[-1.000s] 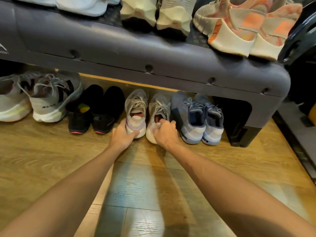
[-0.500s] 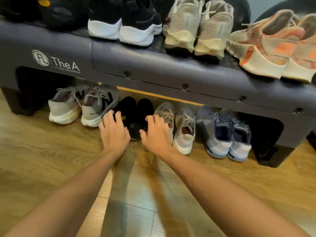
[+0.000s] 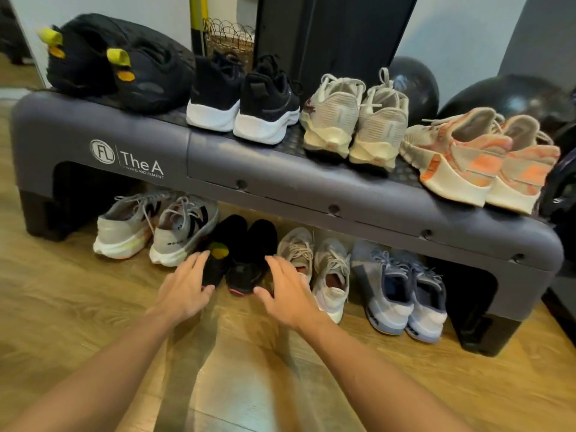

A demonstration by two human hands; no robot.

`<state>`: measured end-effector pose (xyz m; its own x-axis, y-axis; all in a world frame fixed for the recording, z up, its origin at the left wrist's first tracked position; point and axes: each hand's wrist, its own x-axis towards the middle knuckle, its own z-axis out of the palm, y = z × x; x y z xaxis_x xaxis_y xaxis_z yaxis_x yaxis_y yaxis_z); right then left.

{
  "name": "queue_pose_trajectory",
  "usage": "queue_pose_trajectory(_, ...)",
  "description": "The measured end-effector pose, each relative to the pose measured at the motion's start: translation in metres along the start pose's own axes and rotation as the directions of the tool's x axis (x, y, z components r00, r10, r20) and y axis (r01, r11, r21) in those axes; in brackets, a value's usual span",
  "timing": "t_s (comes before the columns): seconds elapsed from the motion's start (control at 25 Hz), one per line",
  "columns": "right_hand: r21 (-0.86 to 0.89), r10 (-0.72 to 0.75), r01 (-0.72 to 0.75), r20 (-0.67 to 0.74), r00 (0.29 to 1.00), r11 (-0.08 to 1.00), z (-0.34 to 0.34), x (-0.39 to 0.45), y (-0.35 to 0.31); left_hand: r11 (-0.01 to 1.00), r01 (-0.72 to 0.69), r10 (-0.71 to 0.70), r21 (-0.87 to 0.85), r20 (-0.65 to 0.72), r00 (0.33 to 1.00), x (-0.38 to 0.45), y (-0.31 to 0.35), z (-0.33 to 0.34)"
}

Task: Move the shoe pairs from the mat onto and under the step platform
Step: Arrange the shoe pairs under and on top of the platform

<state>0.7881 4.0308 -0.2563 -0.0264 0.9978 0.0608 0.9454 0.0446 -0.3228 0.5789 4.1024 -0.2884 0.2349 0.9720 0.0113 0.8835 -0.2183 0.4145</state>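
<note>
Four shoe pairs sit on the step platform [image 3: 218, 157] and four beneath it; no mat is in view, so the task appears nearly complete. The left hand [image 3: 184, 288] and right hand [image 3: 288, 294], fingers spread and holding nothing, flank the black pair [image 3: 240, 254] under the platform, seemingly for final alignment. Wood-plank floor [image 3: 62, 322]; dark exercise balls [image 3: 511, 95] behind.
</note>
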Motion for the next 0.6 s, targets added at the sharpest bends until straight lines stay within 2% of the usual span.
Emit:
queue_pose_trajectory(0.08,-0.216,0.103,-0.113,-0.056,0.993,0.970,-0.005,-0.009,0.008,0.999,-0.024,0.023,0.035,0.034,0.999,-0.005,0.004,0.001)
queue_pose_trajectory(0.12,-0.278,0.181,-0.184,-0.037,0.983,0.943,-0.007,-0.013,0.013,0.998,-0.035,0.033,0.056,0.034,0.999,-0.006,0.005,0.001)
queue_pose_trajectory(0.24,-0.298,0.342,-0.283,0.166,0.925,0.912,-0.012,-0.018,0.026,0.989,-0.072,0.070,0.125,0.017,0.997,-0.003,0.007,-0.007)
queue_pose_trajectory(0.36,-0.292,0.337,-0.248,0.310,0.889,0.924,-0.015,-0.023,0.034,0.977,-0.127,0.121,0.174,0.044,0.992,-0.001,0.011,-0.008)
queue_pose_trajectory(0.48,-0.322,0.285,-0.171,0.352,0.892,0.931,-0.016,-0.029,0.031,0.941,-0.191,0.166,0.279,0.112,0.980,-0.006,0.015,-0.004)
queue_pose_trajectory(0.6,-0.280,0.274,-0.174,0.374,0.886,0.944,-0.019,-0.033,0.031,0.915,-0.219,0.178,0.338,0.149,0.973,-0.009,0.011,-0.006)
